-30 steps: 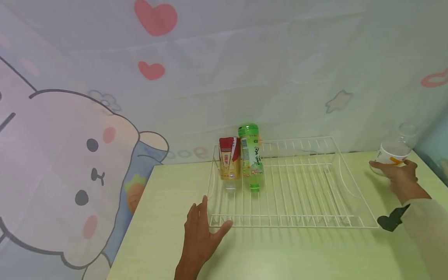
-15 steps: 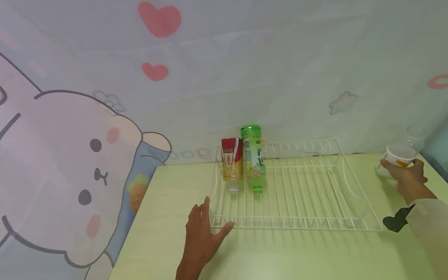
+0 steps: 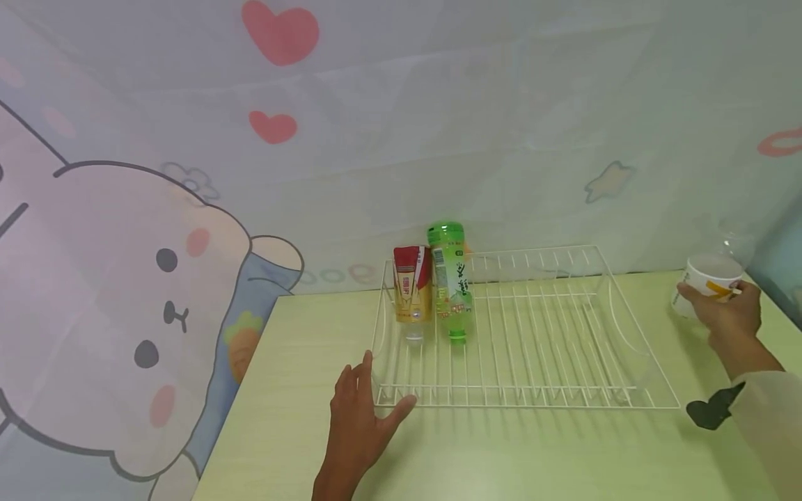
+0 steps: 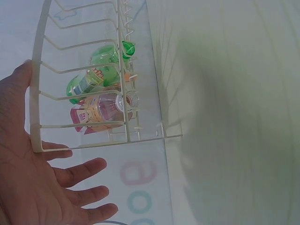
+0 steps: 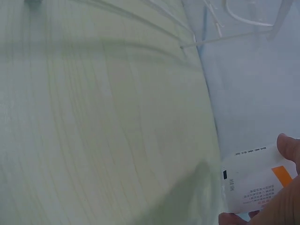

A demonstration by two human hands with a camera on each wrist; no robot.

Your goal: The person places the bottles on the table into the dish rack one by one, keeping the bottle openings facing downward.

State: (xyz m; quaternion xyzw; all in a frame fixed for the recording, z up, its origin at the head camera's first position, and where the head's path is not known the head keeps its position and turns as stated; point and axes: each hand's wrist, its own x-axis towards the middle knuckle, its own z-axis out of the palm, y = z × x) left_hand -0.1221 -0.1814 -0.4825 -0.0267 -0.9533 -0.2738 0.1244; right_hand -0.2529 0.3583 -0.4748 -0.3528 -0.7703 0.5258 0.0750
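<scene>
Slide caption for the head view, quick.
Left hand at a wire rack bearing a green bottle and a red-and-gold bottle; right hand gripping a white-labelled container.

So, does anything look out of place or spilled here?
Slightly odd: the green bottle and the red-and-yellow bottle sit upside down in the wire rack, necks pointing toward the table, opposite to how bottles usually stand. I see no spill or damage.

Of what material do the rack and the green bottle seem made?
The rack: probably metal wire with smooth pale coating, judging by its thin, bent bars. The green bottle: likely glossy plastic, as its tinted wall looks translucent and shiny.
</scene>
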